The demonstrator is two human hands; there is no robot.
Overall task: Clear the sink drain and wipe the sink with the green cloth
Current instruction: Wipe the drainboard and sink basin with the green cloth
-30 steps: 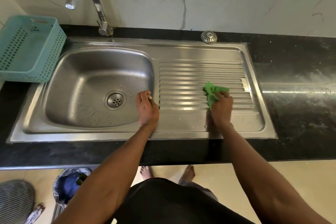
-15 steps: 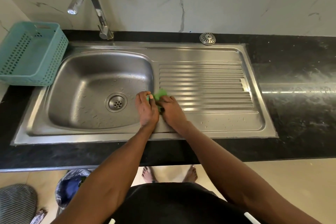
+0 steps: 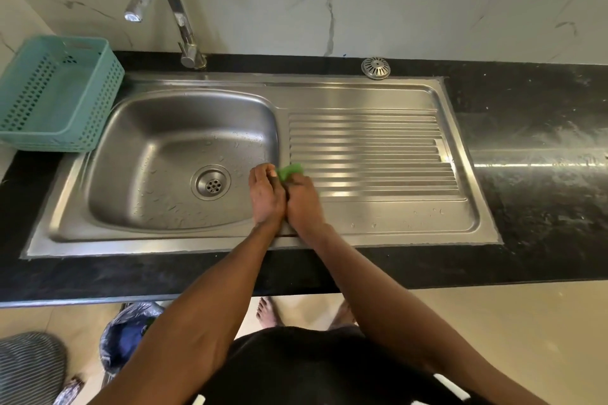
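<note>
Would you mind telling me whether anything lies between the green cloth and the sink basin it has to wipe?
Nothing visible does. The green cloth sits at the ridge between basin and draining board, held by the right hand, with the left hand beside it. The stainless steel basin holds only water droplets and its round drain.

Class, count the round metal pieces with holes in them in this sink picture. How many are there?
2. One is the drain at the bottom of the sink basin. The other is the loose strainer on the black counter behind the ribbed draining board.
</note>
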